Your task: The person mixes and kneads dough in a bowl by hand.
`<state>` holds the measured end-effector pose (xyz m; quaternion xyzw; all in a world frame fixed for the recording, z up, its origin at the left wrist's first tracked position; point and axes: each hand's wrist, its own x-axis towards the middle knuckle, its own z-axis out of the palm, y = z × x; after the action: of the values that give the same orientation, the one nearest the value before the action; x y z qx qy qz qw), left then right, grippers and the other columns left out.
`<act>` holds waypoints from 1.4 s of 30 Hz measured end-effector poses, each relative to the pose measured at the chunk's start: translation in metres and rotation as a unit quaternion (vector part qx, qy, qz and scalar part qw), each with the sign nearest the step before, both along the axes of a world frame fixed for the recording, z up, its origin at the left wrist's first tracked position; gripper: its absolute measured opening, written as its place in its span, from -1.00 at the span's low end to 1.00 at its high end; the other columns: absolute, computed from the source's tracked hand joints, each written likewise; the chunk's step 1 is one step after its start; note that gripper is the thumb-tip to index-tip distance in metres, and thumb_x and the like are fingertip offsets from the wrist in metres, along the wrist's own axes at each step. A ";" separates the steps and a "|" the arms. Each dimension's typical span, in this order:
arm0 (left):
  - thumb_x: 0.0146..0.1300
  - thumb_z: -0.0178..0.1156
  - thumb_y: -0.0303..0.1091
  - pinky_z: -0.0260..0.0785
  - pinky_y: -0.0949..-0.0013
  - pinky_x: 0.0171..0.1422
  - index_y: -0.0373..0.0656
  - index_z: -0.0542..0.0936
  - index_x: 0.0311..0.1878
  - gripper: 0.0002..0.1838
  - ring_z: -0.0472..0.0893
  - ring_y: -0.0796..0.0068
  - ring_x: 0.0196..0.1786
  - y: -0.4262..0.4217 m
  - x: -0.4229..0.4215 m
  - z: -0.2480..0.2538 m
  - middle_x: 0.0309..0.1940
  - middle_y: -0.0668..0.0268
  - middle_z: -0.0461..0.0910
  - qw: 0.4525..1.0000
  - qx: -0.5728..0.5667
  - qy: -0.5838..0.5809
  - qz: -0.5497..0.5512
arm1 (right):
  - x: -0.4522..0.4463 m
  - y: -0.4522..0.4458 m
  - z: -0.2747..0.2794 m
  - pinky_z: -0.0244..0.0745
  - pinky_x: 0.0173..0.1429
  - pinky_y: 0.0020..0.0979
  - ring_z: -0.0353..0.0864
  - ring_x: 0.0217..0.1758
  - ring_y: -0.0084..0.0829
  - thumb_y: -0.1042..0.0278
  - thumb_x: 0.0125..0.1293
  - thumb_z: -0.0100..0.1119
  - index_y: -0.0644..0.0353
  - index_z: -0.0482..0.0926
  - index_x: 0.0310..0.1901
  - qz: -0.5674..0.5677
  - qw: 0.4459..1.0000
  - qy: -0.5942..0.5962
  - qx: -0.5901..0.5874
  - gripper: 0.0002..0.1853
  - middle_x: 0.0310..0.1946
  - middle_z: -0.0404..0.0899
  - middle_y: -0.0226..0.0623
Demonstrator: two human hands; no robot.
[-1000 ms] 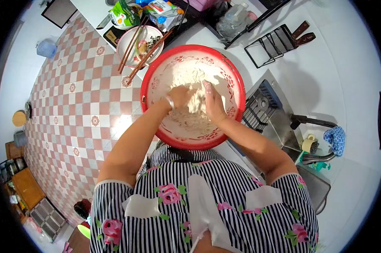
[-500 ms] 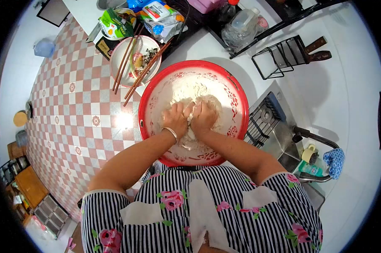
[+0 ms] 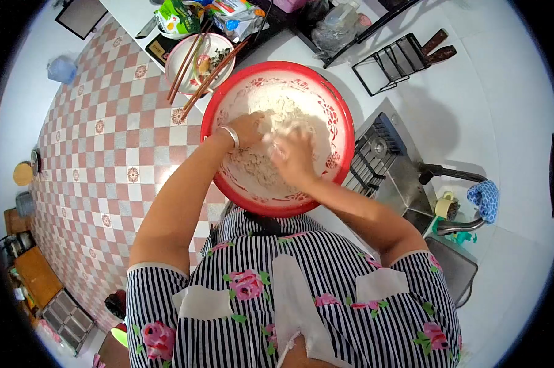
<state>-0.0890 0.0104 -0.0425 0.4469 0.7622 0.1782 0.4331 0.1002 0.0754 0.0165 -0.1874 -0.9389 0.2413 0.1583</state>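
"Looking down, where did you see the flour?"

"It was in the big bowl with the red rim. It was white at the far side and lumpy at the near side."

"And the hands?"

"Both were in the bowl, down by the flour. The left hand, with the bracelet on its wrist, had its fingers bent down. I couldn't tell if they pinched any flour. The right hand was too blurry, so I couldn't tell if it was spread out or squeezed."

"What was the best way to do that bit?"

"I thought it was best to pull dry flour into the lumps and rub softly, low in the bowl. A plate with chopsticks sat just beside the rim, so a hard push might have bumped it."
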 end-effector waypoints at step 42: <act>0.32 0.15 0.03 0.33 0.29 0.21 -0.30 0.47 0.22 -0.39 0.48 0.31 0.12 0.031 0.044 0.016 0.04 0.08 0.52 0.872 0.096 -0.326 0.353 | -0.054 0.094 -0.048 0.44 0.08 -0.27 0.55 0.04 -0.27 0.15 0.38 -0.04 0.31 0.49 0.12 -0.290 0.787 -0.018 -0.544 -0.57 0.08 0.53 -0.09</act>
<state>-0.0452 0.0416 -0.0262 0.1034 0.6643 0.5268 0.5202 0.0466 0.1691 -0.0319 -0.5107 -0.5562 0.6512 0.0754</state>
